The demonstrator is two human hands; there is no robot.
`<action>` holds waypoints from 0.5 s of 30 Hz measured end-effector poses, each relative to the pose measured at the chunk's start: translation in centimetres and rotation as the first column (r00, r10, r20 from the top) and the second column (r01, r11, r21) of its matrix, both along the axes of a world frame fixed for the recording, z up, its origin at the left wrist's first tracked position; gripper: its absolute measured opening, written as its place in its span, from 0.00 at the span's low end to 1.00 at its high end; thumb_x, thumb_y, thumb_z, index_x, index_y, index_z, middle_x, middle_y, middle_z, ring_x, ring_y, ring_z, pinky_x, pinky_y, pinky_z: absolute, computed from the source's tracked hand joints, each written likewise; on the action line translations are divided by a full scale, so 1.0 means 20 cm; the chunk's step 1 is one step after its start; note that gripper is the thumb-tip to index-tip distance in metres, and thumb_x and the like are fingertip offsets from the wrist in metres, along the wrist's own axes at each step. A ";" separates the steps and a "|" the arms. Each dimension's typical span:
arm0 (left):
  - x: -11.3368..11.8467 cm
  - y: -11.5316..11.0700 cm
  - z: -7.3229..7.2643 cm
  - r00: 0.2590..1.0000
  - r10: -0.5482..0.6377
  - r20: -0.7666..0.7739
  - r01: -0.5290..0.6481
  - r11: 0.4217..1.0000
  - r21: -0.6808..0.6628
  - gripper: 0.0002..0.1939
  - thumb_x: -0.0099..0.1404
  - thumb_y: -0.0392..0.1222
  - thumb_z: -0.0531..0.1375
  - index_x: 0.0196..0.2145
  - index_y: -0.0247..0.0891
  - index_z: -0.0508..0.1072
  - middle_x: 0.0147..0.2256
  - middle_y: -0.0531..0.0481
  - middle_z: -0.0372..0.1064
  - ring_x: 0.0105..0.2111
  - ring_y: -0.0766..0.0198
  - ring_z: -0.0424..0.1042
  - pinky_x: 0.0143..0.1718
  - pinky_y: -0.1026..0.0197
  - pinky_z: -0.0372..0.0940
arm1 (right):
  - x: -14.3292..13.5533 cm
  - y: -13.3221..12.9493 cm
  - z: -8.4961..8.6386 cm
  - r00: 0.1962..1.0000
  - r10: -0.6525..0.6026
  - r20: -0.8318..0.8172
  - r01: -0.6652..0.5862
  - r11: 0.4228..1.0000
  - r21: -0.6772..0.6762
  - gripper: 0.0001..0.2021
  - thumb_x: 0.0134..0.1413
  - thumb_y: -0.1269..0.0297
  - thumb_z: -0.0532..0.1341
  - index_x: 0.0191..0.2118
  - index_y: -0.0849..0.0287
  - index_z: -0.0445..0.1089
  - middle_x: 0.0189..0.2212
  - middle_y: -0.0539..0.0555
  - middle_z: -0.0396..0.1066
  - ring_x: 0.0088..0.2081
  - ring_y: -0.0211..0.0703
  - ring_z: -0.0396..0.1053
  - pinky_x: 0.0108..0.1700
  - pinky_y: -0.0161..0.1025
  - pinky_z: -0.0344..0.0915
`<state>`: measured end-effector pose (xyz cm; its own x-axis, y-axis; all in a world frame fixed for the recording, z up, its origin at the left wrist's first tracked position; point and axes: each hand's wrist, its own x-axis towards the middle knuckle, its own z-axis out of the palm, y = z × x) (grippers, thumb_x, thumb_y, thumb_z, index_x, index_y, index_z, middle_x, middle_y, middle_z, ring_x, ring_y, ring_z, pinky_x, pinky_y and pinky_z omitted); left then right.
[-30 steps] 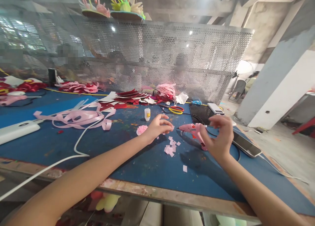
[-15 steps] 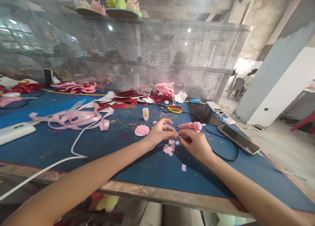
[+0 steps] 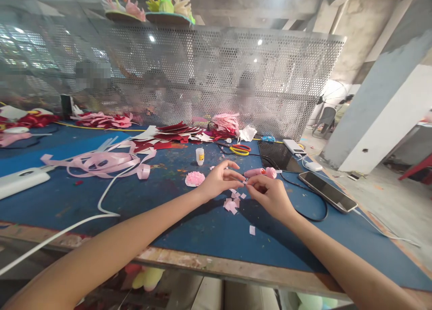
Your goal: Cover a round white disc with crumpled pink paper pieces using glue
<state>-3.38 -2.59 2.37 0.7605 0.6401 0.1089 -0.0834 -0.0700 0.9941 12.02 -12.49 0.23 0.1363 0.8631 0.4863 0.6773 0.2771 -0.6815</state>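
My left hand (image 3: pixel 221 180) and my right hand (image 3: pixel 268 192) meet fingertip to fingertip above the blue table. Between them is a small pale pink piece (image 3: pixel 245 182), pinched by both hands and largely covered by the fingers. Just below lie several loose pink squares (image 3: pixel 231 205), with a single square (image 3: pixel 252 230) nearer the front edge. Left of my left hand sits a round white base covered with pink bits (image 3: pixel 195 178). Behind it stands a small clear bottle (image 3: pixel 200 156) with a yellow label. A pink glue gun (image 3: pixel 259 172) lies behind my right hand.
Pink ribbon (image 3: pixel 101 161) lies loosely coiled at left, beside a white cable (image 3: pixel 104 197). Red and pink cut pieces (image 3: pixel 175 133) line the back below a perforated metal screen (image 3: pixel 216 76). Scissors (image 3: pixel 240 150), a dark panel (image 3: pixel 278 155) and a phone (image 3: pixel 327 191) lie to the right.
Both hands have shifted very slightly right and remain together. A little more of the pale piece shows between the fingertips. The things on the table lie as before.
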 end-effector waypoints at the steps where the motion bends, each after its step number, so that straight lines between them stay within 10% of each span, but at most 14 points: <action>1: 0.00 0.01 0.00 1.000 -0.020 0.005 0.020 1.000 0.020 0.24 0.47 0.37 0.68 0.38 0.38 0.60 0.32 0.49 0.75 0.30 0.64 0.74 0.35 0.61 0.65 | 0.00 0.00 0.00 0.999 0.016 -0.031 -0.016 1.000 -0.017 0.09 0.51 0.59 0.57 0.29 0.59 0.69 0.15 0.46 0.60 0.18 0.33 0.56 0.21 0.32 0.53; 15: -0.03 0.04 0.00 0.984 -0.174 0.022 0.171 0.978 0.122 0.25 0.50 0.38 0.68 0.42 0.40 0.60 0.31 0.50 0.74 0.33 0.63 0.75 0.36 0.62 0.66 | 0.00 -0.01 0.00 0.991 0.056 -0.121 -0.062 0.997 -0.046 0.10 0.51 0.58 0.58 0.29 0.59 0.69 0.16 0.46 0.62 0.18 0.32 0.56 0.22 0.32 0.53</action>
